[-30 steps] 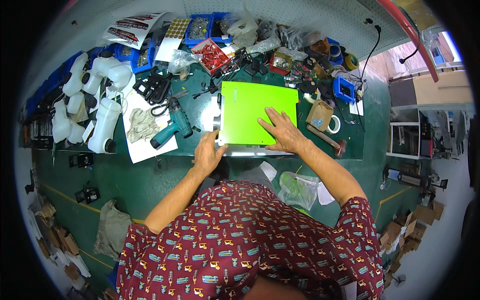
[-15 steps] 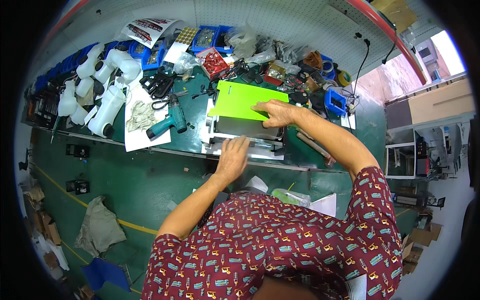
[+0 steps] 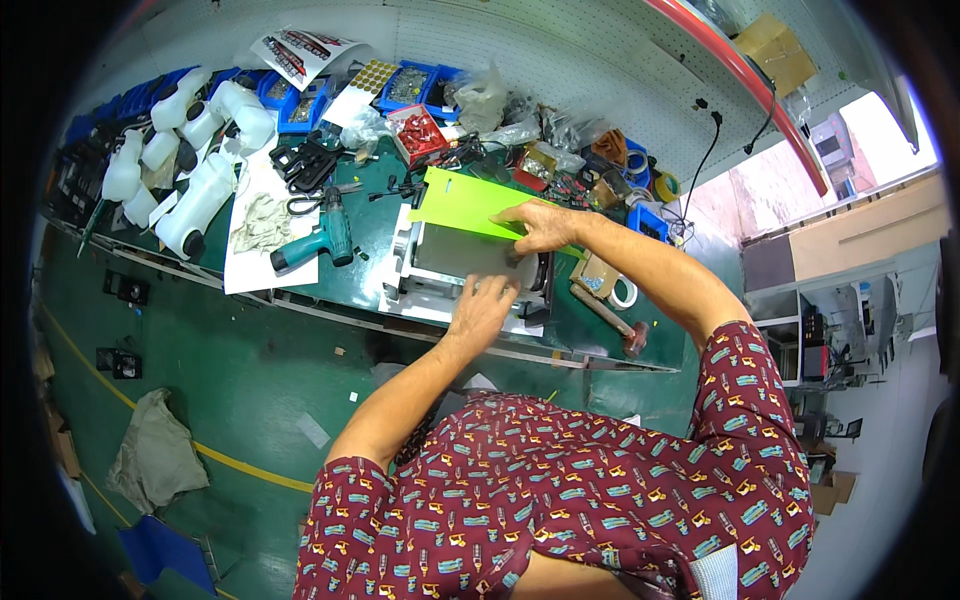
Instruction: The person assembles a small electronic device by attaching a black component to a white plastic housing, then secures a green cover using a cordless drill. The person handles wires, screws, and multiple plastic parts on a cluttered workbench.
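A bright green flat panel [image 3: 465, 203] covers the far part of a grey metal box [image 3: 455, 252] on the bench. My right hand [image 3: 542, 225] is closed on the panel's near right edge, index finger across its top and thumb by the edge. My left hand [image 3: 484, 308] rests with fingers apart at the box's near side, holding nothing. Its fingertips are slightly blurred. A silvery frame [image 3: 400, 262] stands along the box's left side, and white paper [image 3: 393, 308] lies underneath.
Left of the box are a teal cordless drill [image 3: 325, 240], a crumpled cloth [image 3: 262, 222] and several white plastic bottles [image 3: 200, 205]. A hammer [image 3: 610, 318] and a tape roll [image 3: 622, 292] lie to the right. Blue parts bins [image 3: 407, 85] and a red box [image 3: 418, 130] stand behind.
The green panel has shifted back and tilted with my right hand, baring more of the grey box top. My left hand has moved slightly right along the near side. The whole view has shifted.
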Available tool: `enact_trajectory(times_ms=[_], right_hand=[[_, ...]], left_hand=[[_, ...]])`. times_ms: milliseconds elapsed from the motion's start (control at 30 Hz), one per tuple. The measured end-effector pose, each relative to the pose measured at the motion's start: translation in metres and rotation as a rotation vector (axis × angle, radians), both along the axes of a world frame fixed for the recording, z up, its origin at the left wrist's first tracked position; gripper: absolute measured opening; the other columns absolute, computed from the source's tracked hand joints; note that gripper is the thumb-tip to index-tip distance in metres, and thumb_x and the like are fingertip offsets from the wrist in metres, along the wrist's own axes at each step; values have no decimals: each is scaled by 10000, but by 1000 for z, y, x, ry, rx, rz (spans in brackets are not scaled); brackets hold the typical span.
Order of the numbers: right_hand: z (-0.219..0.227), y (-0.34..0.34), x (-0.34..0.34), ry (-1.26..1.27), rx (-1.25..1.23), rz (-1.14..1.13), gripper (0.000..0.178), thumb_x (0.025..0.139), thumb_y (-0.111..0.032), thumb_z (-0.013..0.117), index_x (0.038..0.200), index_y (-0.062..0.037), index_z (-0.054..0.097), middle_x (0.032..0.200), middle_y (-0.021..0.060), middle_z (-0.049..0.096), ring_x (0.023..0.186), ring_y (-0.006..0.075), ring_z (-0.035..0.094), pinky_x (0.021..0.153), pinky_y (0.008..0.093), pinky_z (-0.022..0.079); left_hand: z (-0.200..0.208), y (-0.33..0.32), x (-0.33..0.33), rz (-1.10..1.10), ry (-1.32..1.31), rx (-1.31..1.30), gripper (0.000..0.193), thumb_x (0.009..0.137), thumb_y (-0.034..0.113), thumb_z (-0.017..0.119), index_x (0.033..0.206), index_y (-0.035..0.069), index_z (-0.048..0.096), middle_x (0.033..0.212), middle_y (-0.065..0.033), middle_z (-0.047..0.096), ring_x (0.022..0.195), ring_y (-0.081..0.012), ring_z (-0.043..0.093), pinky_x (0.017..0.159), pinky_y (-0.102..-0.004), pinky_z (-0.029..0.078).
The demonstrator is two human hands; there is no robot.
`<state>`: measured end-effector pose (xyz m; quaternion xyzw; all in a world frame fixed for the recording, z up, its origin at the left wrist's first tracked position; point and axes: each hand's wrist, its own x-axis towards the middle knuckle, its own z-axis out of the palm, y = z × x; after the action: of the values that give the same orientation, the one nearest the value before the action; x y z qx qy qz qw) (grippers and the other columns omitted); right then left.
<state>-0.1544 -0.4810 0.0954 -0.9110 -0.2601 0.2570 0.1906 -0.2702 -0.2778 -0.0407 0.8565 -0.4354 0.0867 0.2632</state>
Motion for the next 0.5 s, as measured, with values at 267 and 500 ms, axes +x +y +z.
enact_trajectory(times_ms=[267,500], right_hand=[[17,8,5,55,-73,19,814,720,-260,752,1441,56,545,1233,288,682,1083,341,685,931,399,540],[22,10,7,70,-113,42,806,723,-212,711,1458,60,524,1257,267,678,1029,302,684,896,397,540]], left_hand=[[-2,0,1,-41,18,2,525,827,81,671,1345,64,589,1199,-111,572,1196,-281,549,1097,-518,352],[1,-12,-5,-32,21,33,425,845,102,669,1269,127,638,1133,-133,575,1157,-309,566,1082,-533,365]])
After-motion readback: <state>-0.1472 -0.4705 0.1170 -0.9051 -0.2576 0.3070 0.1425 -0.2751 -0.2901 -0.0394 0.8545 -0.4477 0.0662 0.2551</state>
